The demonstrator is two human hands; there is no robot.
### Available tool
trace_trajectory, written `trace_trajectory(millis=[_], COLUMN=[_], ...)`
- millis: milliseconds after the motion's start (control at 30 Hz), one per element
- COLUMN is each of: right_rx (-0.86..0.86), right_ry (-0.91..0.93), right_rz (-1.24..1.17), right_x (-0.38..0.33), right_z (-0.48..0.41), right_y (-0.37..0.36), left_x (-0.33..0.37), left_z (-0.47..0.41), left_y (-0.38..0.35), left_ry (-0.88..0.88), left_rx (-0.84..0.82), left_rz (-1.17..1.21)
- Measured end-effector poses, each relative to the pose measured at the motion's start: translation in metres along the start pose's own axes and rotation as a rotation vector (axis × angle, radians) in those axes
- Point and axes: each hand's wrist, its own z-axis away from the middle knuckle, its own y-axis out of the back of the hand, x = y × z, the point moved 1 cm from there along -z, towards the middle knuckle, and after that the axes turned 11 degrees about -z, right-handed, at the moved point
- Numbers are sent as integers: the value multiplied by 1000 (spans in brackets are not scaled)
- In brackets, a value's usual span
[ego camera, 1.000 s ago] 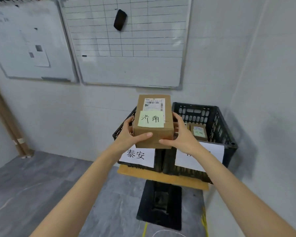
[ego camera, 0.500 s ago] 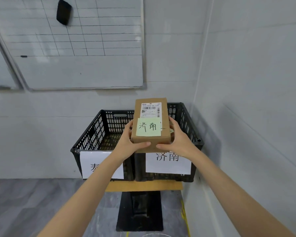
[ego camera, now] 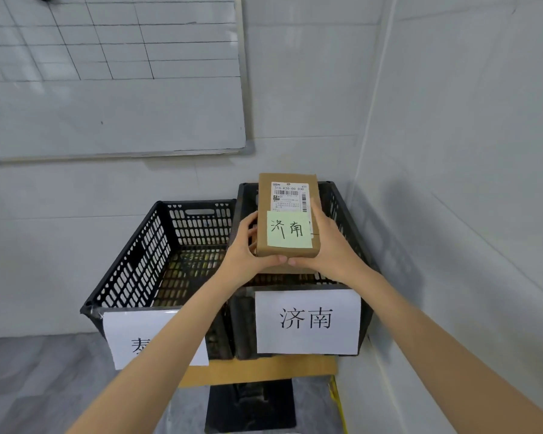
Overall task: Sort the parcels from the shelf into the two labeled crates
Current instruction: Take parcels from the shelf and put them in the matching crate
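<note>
Cardboard parcel (ego camera: 287, 214) held above right crate (ego camera: 351, 214).

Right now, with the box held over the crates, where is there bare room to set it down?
The left crate shows open floor from its back wall to its front rim, apart from the corner the left arm hides. The right crate, labelled 济南, is mostly hidden behind the parcel and both hands, left hand and right hand, so I cannot tell.

- The left crate's paper label (ego camera: 156, 338) is partly covered by the left forearm; only part of its first character shows.
- The parcel (ego camera: 287, 214) and both hands hide most of the right crate's (ego camera: 339, 202) inside.
- The small print on the parcel's shipping label (ego camera: 290, 197) is unreadable.
- The whiteboard (ego camera: 113, 73) is cut off at the top and left edges.
</note>
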Motion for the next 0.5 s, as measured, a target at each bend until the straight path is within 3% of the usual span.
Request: trace_trajectory(millis=[300,500], right_rx=[-158,-274], right_ry=[-212,-359], right_rz=[44,58], right_x=[67,121], right_z=[-63,-88], right_y=[3,-10], left_x=[-37,-66], left_z=[-63,-87], left_y=[10,26], left_ry=[35,22], left_rx=[-169,-86], left_rz=[-191,-473])
